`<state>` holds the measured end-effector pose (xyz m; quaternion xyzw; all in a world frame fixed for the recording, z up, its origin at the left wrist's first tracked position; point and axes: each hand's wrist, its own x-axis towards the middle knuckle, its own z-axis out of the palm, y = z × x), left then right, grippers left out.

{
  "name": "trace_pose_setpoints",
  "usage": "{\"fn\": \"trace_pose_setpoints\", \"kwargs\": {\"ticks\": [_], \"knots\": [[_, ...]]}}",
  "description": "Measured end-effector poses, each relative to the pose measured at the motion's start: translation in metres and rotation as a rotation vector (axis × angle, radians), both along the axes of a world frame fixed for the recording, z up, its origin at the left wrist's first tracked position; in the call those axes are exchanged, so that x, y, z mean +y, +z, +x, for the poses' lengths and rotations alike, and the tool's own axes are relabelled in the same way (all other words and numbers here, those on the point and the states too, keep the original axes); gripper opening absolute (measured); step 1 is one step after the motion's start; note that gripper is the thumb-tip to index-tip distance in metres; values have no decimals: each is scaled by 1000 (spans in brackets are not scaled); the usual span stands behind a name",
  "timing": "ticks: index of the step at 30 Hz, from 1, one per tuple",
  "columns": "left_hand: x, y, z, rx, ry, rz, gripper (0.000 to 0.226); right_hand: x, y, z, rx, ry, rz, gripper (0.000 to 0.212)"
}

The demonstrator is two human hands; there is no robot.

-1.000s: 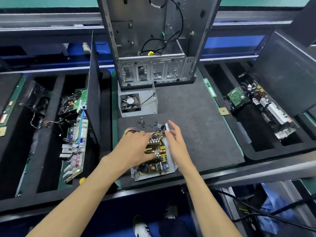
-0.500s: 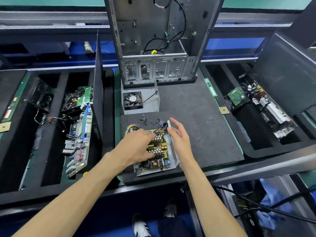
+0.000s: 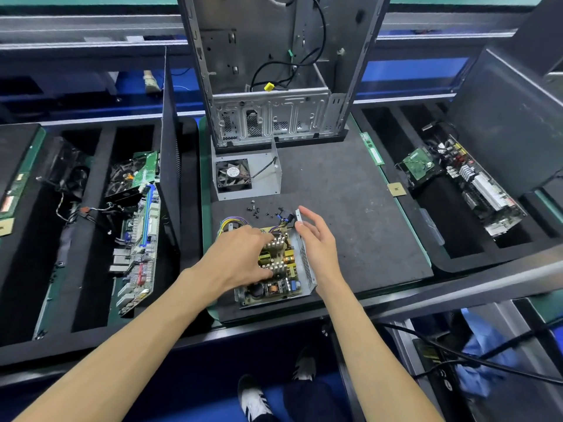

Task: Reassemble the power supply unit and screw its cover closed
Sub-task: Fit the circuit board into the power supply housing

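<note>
The open power supply base (image 3: 306,269) lies on the dark mat near the front edge, its circuit board (image 3: 278,271) with heatsinks and coils exposed. My left hand (image 3: 240,257) rests on the board's left half, fingers curled over the components. My right hand (image 3: 316,239) presses flat against the perforated metal side wall, fingers straight. Coloured wires (image 3: 230,223) bunch at the base's far left corner. The grey cover with its black fan (image 3: 233,175) sits behind, beside several small black screws (image 3: 257,210).
An empty computer case (image 3: 274,86) stands upright at the back of the mat (image 3: 350,214). Left foam slots hold a motherboard (image 3: 140,239) and a black panel; right slots hold another board (image 3: 475,190). A CPU chip (image 3: 396,189) and a RAM stick (image 3: 372,147) lie at the mat's right edge.
My right hand's fingers have spread slightly along the side wall. The left hand stays on the board. The view has shifted a little.
</note>
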<state>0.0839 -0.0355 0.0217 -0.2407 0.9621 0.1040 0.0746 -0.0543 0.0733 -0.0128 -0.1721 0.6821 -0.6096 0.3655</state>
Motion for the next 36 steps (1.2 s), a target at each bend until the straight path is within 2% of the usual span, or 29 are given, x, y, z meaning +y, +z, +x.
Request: {"fn": "trace_pose_setpoints", "kwargs": {"ticks": [9,16,36], "knots": [[-1,0,4,-16,-61,-174,60,1,0,1,19,-1,-1,32],[-1,1,4,-46,-68,-197,55,0,-2,1,24,-6,-6,32],[4,-3,3,-23,-30,-220,59,1,2,2,16,0,-11,32]]}}
